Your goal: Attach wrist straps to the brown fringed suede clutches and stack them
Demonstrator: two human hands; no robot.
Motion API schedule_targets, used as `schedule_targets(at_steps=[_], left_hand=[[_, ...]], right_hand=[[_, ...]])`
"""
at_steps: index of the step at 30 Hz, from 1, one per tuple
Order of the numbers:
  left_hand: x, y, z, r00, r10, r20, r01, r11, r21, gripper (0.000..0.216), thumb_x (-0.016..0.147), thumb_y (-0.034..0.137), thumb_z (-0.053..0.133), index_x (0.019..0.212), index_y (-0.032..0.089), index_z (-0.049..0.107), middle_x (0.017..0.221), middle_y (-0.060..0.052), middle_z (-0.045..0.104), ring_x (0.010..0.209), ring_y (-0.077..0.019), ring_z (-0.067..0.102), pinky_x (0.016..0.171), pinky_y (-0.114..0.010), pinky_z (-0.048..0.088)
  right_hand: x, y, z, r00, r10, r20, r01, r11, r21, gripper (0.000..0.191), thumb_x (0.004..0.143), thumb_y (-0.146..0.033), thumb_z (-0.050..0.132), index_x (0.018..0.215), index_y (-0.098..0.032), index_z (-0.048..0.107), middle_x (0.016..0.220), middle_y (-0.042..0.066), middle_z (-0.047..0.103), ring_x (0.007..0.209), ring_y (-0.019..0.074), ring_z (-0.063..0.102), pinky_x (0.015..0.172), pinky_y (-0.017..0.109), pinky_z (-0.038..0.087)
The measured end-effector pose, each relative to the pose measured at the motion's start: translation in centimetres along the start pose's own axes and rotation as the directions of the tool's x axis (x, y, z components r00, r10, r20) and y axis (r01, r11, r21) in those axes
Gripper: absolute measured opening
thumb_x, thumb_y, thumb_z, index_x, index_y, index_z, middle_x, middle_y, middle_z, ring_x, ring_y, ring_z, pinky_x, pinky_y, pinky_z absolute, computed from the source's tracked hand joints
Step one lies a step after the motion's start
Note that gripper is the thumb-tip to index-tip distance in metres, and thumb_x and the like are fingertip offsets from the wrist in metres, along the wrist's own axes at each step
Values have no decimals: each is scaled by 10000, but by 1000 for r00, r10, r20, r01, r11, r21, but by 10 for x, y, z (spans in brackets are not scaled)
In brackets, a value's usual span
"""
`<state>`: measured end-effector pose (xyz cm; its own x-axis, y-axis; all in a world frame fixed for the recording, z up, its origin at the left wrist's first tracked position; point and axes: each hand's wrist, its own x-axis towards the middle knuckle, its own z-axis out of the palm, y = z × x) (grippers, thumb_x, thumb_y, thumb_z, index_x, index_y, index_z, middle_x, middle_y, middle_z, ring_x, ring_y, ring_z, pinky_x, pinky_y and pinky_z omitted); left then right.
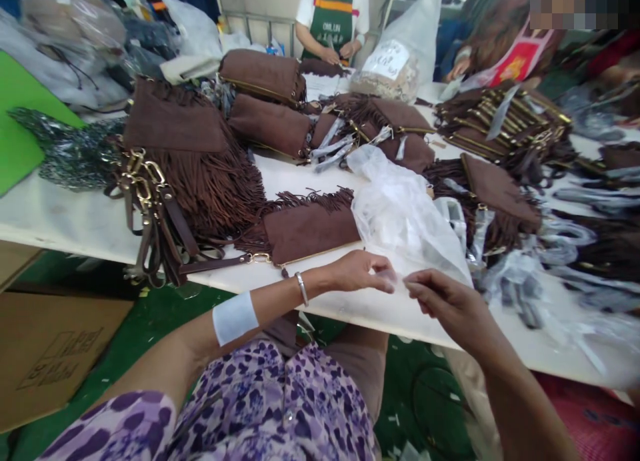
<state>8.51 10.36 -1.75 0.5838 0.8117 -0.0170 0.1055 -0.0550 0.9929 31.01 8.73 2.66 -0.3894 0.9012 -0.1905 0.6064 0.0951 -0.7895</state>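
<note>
Over the table's front edge, my left hand (361, 272) pinches a small translucent piece of plastic film (391, 279) between thumb and fingertips. My right hand (453, 304) faces it a short gap away, thumb pressed against the fingers; anything in that pinch is too small to make out. Just behind my left hand lies a brown fringed pouch (313, 229) with a gold zip and a wrist strap. A crumpled clear plastic bag (400, 211) rests beyond both hands. To the left, brown fringed bags (175, 118) are piled with straps and gold clasps (145, 181) hanging forward.
More brown pouches (267, 124) and a stack with gold zips (505, 124) cover the white table (90, 214). A filled clear sack (400, 54) stands at the back. Cardboard (65, 354) is at lower left. A co-worker in a green apron (333, 21) stands opposite.
</note>
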Motion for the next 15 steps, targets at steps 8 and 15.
schedule_targets(at_steps=[8,15], left_hand=[[-102,-14,-5,946,-257,-198,219,956,-196,262,639,297,782,804,133,662,780,-10,644,748,-153,560,681,-232,408],[-200,-26,5,813,-493,-311,482,868,-115,177,745,303,622,751,135,675,661,9,618,613,-123,503,535,-209,319]], right_hand=[[-7,-9,75,989,87,116,-101,987,126,342,866,-518,580,874,-177,610,645,-23,556,530,105,467,511,224,365],[-21,-28,145,921,-35,387,2,996,84,288,927,-431,503,791,-186,574,639,-44,534,593,106,469,570,216,339]])
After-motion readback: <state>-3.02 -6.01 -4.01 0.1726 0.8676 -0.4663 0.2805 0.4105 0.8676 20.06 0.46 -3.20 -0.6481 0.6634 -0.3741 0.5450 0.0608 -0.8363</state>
